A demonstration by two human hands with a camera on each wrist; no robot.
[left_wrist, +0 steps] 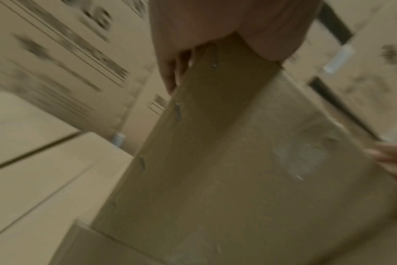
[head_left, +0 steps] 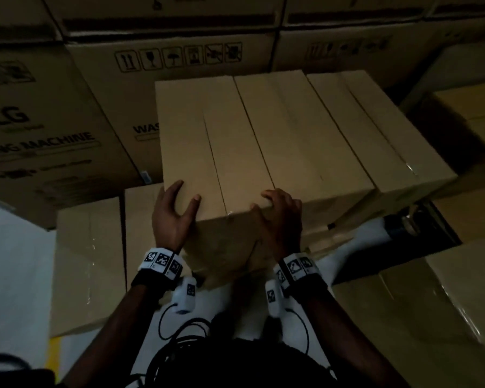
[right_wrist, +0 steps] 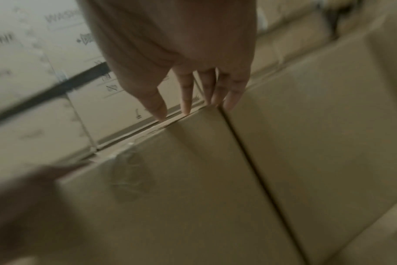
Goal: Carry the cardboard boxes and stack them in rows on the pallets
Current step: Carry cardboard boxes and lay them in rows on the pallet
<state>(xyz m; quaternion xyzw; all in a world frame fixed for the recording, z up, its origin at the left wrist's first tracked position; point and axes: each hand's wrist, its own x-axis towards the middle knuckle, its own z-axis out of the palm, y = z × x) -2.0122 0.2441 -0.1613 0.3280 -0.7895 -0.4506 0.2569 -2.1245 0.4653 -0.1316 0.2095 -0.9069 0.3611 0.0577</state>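
Right now the person's two hands are on one plain cardboard box (head_left: 207,152), the one at the left end of a row of three. Going from left to right in the head view: at 9 o'clock stand big printed boxes (head_left: 37,135) with "WASHING MACHINE" on them. Below them, at 8 o'clock, lower plain boxes (head_left: 87,261) lie flat with shiny tape on top.

Next comes the left hand (head_left: 172,217). It sits at the near left corner of the box. Its fingers are spread and bent over the top edge, and the thumb (head_left: 194,203) lies on the top of the box. The left wrist view shows the fingers (left_wrist: 170,71) wrapped round the corner edge, so this hand grips the box.

The box itself is between the two hands, reaching away toward 12 o'clock. Its near end face (head_left: 221,247) is just in front of the wrists.

Then the right hand (head_left: 280,219) sits at the near right corner. Its fingers are curled over the top edge, next to the dark seam where the second box (head_left: 294,135) touches. In the right wrist view the fingertips (right_wrist: 186,107) press on that top edge. It grips the box too.

The third box (head_left: 375,130) is at 2 o'clock. More plain boxes (head_left: 445,289) lie at 4 o'clock.
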